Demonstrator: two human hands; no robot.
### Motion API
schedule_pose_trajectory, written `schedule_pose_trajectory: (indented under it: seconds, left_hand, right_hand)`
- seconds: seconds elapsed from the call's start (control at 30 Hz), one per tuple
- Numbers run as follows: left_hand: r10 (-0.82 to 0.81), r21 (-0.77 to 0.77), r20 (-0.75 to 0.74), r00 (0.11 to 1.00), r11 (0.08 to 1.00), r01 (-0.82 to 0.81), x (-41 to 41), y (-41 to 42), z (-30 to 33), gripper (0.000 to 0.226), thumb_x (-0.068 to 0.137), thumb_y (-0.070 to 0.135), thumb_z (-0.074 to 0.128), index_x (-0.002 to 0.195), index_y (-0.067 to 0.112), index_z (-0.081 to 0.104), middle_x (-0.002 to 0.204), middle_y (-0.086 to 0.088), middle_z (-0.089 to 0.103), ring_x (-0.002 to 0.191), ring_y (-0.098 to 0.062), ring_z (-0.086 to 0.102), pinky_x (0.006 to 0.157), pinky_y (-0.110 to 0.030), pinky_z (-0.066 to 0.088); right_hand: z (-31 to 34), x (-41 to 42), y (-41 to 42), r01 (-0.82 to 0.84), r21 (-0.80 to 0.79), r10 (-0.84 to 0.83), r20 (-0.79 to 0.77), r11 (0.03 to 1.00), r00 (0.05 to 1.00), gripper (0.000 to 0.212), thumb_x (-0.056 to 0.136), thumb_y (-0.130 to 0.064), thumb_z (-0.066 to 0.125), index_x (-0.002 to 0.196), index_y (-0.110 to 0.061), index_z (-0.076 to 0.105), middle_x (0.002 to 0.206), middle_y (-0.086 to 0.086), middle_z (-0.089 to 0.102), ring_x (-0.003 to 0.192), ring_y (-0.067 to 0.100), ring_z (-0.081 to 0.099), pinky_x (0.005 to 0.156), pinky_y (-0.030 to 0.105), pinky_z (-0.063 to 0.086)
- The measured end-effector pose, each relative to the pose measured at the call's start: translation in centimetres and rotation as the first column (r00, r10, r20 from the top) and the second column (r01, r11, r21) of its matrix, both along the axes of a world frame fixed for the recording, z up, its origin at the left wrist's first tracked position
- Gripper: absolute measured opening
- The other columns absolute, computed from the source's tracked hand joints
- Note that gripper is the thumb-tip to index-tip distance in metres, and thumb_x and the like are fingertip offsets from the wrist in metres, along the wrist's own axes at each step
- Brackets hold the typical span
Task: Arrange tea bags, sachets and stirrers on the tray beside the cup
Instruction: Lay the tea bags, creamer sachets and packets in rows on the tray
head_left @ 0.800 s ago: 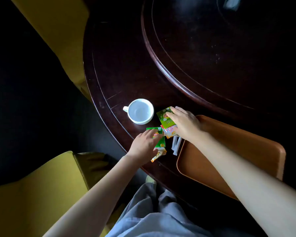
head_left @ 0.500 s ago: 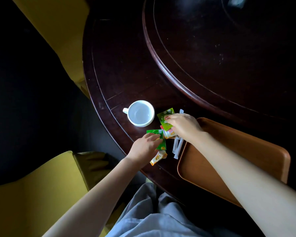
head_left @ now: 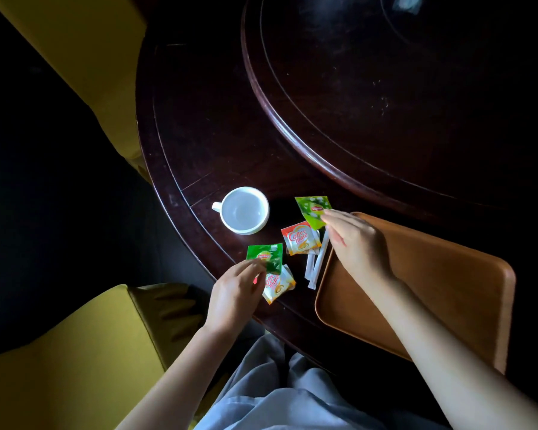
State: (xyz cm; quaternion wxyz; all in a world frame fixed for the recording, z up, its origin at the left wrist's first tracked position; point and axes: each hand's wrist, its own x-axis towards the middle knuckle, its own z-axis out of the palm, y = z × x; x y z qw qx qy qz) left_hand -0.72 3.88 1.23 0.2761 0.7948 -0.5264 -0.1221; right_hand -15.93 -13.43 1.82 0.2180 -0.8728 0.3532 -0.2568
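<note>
A white cup [head_left: 244, 210] stands empty on the dark table. Right of it my right hand [head_left: 356, 243] pinches a light green tea bag [head_left: 312, 210] at its lower corner, over the left end of the brown tray [head_left: 441, 293]. My left hand [head_left: 235, 294] pinches a darker green tea bag [head_left: 265, 257] that lies partly over a creamer sachet [head_left: 277, 283]. A second creamer sachet [head_left: 300, 242] lies between my hands. White paper-wrapped stirrers [head_left: 316, 265] lie along the tray's left edge, partly under that sachet.
The round dark wood table [head_left: 199, 144] has a raised turntable [head_left: 385, 88] in its middle. Yellow chairs [head_left: 75, 352] stand at the near left and far left. My grey-clothed lap [head_left: 277, 395] is at the table's near edge.
My hands have drawn apart, spreading the packets. The right hand moved right with the light green tea bag, uncovering a creamer sachet. The left hand pulled back slightly with the darker tea bag.
</note>
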Motion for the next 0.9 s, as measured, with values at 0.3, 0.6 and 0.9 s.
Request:
schedule_pose_trajectory:
  seconds: [0.3, 0.6, 0.9]
  left_hand:
    - [-0.227, -0.123, -0.047, 0.973, 0.968, 0.22, -5.7, -4.8, -0.7, 0.012, 0.083, 0.016, 0.061, 0.078, 0.008, 0.069, 0.095, -0.004, 0.075, 0.091, -0.017, 0.07, 0.076, -0.026, 0.054]
    - [-0.474, 0.023, 0.128, 0.871, 0.88, 0.475, -9.3, -10.2, -3.1, 0.009, 0.075, 0.006, 0.071, 0.084, 0.005, 0.07, 0.097, -0.012, 0.074, 0.091, -0.026, 0.071, 0.065, -0.035, 0.06]
    - [-0.615, 0.28, 0.094, 0.783, 0.771, 0.572, -9.9, -9.0, -3.6, 0.047, 0.089, 0.021, 0.054, 0.135, 0.012, 0.045, 0.151, -0.019, 0.031, 0.14, -0.031, 0.027, 0.107, -0.044, 0.036]
  right_hand:
    - [-0.8, -7.3, 3.7, 0.312, 0.01, -0.305, -0.177, 0.95, 0.936, 0.023, 0.075, -0.007, 0.062, 0.097, -0.01, 0.069, 0.097, 0.018, 0.072, 0.079, 0.029, 0.072, 0.071, 0.038, 0.059]
    - [-3.4, -11.6, 4.3, 0.356, 0.06, -0.294, -0.446, 0.933, 0.846, 0.034, 0.063, -0.002, 0.081, 0.096, -0.002, 0.071, 0.106, 0.016, 0.071, 0.1, 0.033, 0.066, 0.079, 0.046, 0.057]
    - [-4.2, -12.3, 4.8, 0.296, 0.042, -0.218, -0.579, 0.954, 0.786, 0.064, 0.076, -0.028, 0.073, 0.133, -0.01, 0.049, 0.14, 0.02, 0.047, 0.128, 0.036, 0.045, 0.103, 0.053, 0.037]
